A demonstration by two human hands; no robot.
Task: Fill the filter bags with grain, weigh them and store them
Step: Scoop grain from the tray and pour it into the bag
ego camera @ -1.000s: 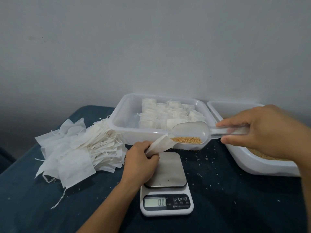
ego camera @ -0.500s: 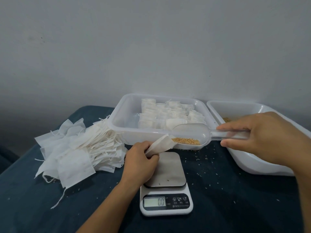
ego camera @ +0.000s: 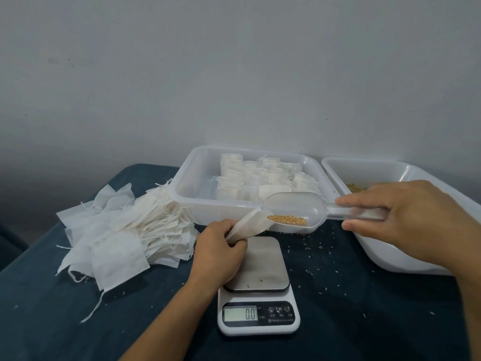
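Left hand (ego camera: 220, 252) pinching filter bag (ego camera: 248, 225) open, right hand (ego camera: 406, 217) gripping scoop (ego camera: 294, 211) handle, lip at mouth, long axis running hand to hand.

clear plastic scoop (ego camera: 299, 209), brushed (matt) metal scale (ego camera: 260, 264)

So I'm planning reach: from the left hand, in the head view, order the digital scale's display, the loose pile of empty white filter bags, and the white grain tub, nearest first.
From the left hand:
1. Digital scale's display, just below, toward the person.
2. Loose pile of empty white filter bags, to its left.
3. White grain tub, far right.
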